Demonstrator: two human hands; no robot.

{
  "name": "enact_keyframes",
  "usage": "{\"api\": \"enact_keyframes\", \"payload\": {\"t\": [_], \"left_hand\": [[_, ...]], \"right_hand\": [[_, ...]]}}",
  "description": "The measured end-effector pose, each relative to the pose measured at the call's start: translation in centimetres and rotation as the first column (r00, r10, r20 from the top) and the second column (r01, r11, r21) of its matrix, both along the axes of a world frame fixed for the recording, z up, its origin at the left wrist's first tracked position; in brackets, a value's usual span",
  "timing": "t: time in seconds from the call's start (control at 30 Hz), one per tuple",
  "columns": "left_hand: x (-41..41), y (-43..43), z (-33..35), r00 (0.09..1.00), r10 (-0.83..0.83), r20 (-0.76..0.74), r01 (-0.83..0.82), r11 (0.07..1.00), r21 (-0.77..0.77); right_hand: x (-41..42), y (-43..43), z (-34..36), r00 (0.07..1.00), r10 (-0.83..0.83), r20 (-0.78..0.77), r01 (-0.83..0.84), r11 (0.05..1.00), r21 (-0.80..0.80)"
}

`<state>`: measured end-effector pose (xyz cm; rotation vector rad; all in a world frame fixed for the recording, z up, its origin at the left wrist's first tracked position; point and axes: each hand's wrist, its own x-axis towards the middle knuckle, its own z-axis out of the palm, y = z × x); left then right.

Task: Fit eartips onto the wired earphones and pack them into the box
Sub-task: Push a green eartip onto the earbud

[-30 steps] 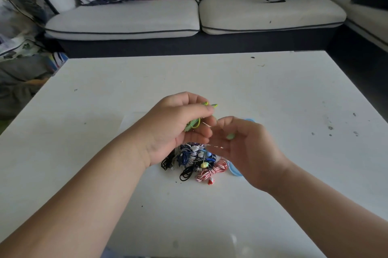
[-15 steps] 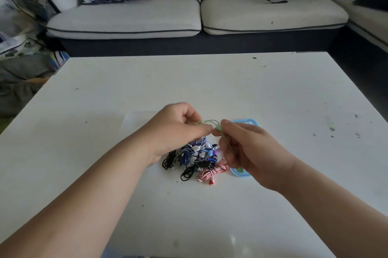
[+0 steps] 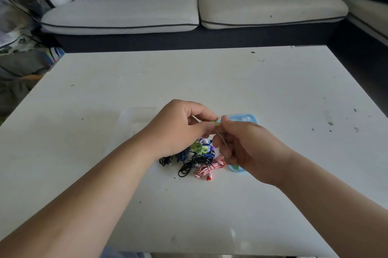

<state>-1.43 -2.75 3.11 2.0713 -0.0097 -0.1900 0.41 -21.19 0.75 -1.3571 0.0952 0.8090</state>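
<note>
Pinching the green earbud [image 3: 216,124] from both sides, the left hand [image 3: 180,125] and right hand [image 3: 247,146] clamp their fingers on it above the pile [image 3: 195,159] mid-tabletop [image 3: 294,89]. A slack pinch could drop the earbud into the pile. The blue tray [image 3: 255,118], far right, holds white eartips [image 3: 245,118]; the clear box [image 3: 134,117], left, has unclear contents.

tiny green earbud [image 3: 216,124] held up over a messy pile of coiled earphones [image 3: 195,159] on the counter [image 3: 273,81], red-white striped set [image 3: 210,168] nearest, white eartips [image 3: 245,118] in the blue tray [image 3: 255,120] beside it
</note>
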Motion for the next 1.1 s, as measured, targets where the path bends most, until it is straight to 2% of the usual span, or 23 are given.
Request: {"api": "enact_keyframes", "payload": {"t": [0.1,0.2,0.3,0.4,0.47,0.57,0.67,0.77,0.87,0.97,1.1], "left_hand": [[0.1,0.1,-0.3,1.000,0.019,0.021,-0.019,0.999,0.032],[0.3,0.4,-0.6,0.997,0.060,0.046,-0.061,0.998,0.032],[0.7,0.8,-0.6,0.987,0.133,0.086,-0.133,0.991,0.000],[1.2,1.4,-1.0,0.969,0.210,0.133,-0.215,0.976,0.020],[1.3,1.9,-1.5,0.961,0.214,0.175,-0.236,0.965,0.113],[1.3,1.9,-1.6,0.964,0.167,0.209,-0.216,0.945,0.245],[1.2,1.6,-1.6,0.974,0.135,0.184,-0.178,0.954,0.240],[1.1,1.5,-1.7,0.982,0.117,0.148,-0.150,0.960,0.238],[1.0,1.3,-1.5,0.986,0.116,0.123,-0.141,0.967,0.214],[0.8,1.0,-1.3,0.991,0.123,0.058,-0.129,0.984,0.125],[0.3,-0.2,-1.1,0.990,0.138,-0.012,-0.138,0.990,-0.038]], "right_hand": [[0.3,-0.5,0.5,0.996,0.069,-0.060,-0.064,0.995,0.074],[0.2,-1.0,0.8,0.979,0.197,-0.041,-0.196,0.980,0.041],[-0.1,-1.4,0.6,0.968,0.230,-0.098,-0.229,0.973,0.028],[-0.3,-1.7,0.3,0.965,0.238,-0.109,-0.227,0.968,0.104],[-0.4,-1.9,0.0,0.978,0.186,-0.096,-0.170,0.973,0.157],[-0.3,-2.1,-0.2,0.993,0.013,-0.117,0.010,0.982,0.191],[-0.1,-1.9,-0.3,0.988,-0.108,-0.106,0.129,0.970,0.209],[-0.1,-1.7,-0.2,0.987,-0.151,-0.056,0.159,0.971,0.181],[0.0,-1.4,-0.1,0.987,-0.158,0.027,0.156,0.986,0.061],[0.1,-1.2,-0.1,0.978,-0.189,0.087,0.195,0.979,-0.063],[0.2,-1.2,0.1,0.985,-0.171,0.004,0.170,0.982,0.083]]}}
